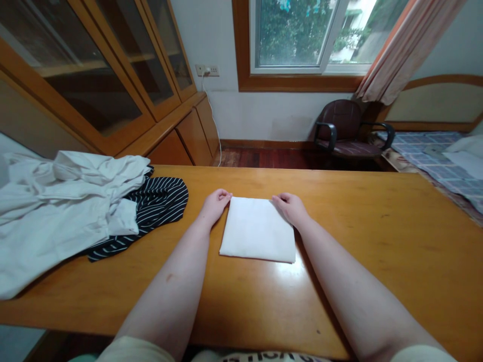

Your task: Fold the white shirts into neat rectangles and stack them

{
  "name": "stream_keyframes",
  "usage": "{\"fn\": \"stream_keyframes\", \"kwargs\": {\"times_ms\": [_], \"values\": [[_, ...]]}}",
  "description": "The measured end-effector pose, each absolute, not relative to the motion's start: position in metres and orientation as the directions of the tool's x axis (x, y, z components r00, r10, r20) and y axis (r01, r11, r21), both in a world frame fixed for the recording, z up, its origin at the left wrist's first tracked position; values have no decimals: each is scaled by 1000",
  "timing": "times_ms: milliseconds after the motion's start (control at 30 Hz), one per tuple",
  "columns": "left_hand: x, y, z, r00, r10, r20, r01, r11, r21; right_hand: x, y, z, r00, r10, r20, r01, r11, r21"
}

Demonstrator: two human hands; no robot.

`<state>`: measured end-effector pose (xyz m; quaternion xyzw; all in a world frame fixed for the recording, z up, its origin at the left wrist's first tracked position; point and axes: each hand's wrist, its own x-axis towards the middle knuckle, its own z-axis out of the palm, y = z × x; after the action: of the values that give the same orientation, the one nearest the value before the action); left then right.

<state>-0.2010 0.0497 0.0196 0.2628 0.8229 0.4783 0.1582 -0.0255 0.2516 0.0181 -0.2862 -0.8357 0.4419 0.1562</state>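
A white cloth (258,229), folded into a neat flat square, lies on the wooden table (377,241) in front of me. At its far left corner, my left hand (216,205) has thumb and fingertips pinched together on the edge. My right hand (292,207) grips the far right corner in the same way, its palm side partly over the cloth's right edge. Both forearms rest low across the table on either side of the cloth.
On the table's left lies a heap of white clothing (56,206) over a black-and-white striped garment (162,201). Beyond the table stand a glass-door cabinet (151,115), an armchair (343,125) and a bed (437,151). A white cord (213,113) hangs from the wall socket.
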Motion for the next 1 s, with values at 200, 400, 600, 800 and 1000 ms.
{"fn": "stream_keyframes", "kwargs": {"times_ms": [200, 400, 600, 800, 1000], "values": [[-195, 49, 23, -803, 596, 9, 368, 485, 794, -28, 255, 11, -748, 660, 67, 237, 361, -902], [-194, 52, 26, -797, 604, -25, 369, 519, 771, -28, 257, 7, -734, 672, 95, 210, 358, -910], [-188, 54, 33, -843, 534, -64, 383, 680, 626, -29, 256, 12, -731, 681, 46, 328, 409, -852], [-149, 56, 52, -798, 572, 187, 596, 706, 383, -25, 242, 33, -689, 690, 221, 440, 641, -630], [-90, 71, 46, -407, 911, 61, 904, 393, 170, -25, 207, 40, -878, 436, 198, 341, 859, -382]]}}
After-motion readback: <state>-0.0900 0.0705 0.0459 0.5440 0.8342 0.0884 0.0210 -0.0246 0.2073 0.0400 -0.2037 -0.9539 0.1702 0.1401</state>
